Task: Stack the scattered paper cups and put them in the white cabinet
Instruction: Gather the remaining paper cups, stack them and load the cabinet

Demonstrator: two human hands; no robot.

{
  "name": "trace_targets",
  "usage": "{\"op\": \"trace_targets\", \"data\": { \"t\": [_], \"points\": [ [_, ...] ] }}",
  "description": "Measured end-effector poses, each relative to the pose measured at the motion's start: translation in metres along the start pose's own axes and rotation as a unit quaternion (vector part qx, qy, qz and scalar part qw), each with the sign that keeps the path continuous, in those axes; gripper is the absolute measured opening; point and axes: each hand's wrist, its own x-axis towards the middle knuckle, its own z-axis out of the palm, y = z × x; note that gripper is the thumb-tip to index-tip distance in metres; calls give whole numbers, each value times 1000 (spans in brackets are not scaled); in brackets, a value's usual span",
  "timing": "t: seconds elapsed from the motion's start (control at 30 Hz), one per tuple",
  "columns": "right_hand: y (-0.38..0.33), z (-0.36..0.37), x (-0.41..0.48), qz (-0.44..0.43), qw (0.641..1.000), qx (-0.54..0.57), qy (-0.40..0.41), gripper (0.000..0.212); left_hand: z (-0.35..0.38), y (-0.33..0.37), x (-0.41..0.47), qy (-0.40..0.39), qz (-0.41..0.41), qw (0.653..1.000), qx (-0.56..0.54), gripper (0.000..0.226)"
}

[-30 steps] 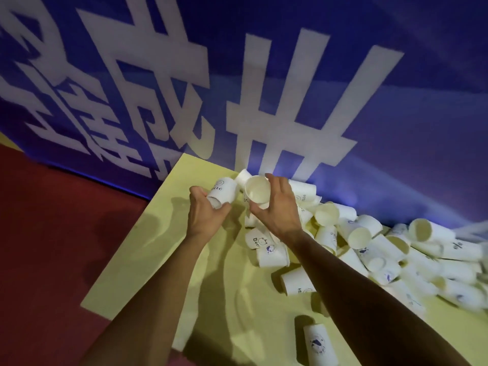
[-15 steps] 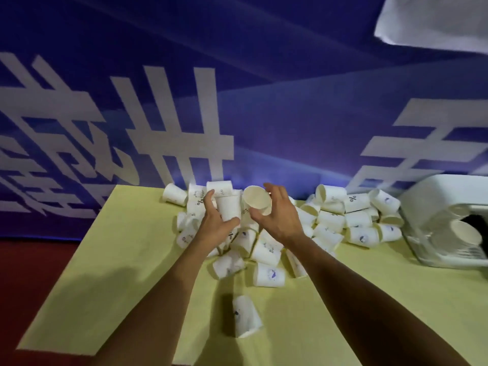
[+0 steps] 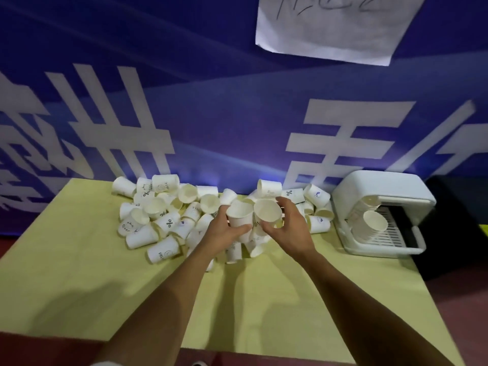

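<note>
Early in the stacking: a few cups are stored, most are loose on the table.

We hold one paper cup in each hand above the heap: our left hand [image 3: 224,233] is wrapped around a cup [image 3: 239,214], our right hand [image 3: 287,228] curls its fingers round a second cup [image 3: 267,213], both mouths turned toward us and the two cups just beside each other, not yet nested as far as we can judge. The white cabinet [image 3: 380,215] stands open at the right end of the yellow table [image 3: 79,273] and already holds a stack of cups [image 3: 373,224], so some of the work is done. The pile of scattered cups [image 3: 169,217] against the blue banner [image 3: 224,114] remains large, lying on their sides and unstacked; by our judgement, most of the nesting and carrying is left.
</note>
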Motion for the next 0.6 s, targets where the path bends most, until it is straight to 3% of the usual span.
{"op": "trace_targets", "data": {
  "t": [0.1,0.43,0.6],
  "points": [
    [20,-23,-8,18,999,-35,27,74,24,9,10,-13,30,999,30,68],
    [74,-103,-50,70,985,-85,130,50,125,39,18,-107,80,988,78,73],
    [106,-132,-39,105,981,-98,132,60,158,66,24,-118,88,985,93,65]
  ]
}}
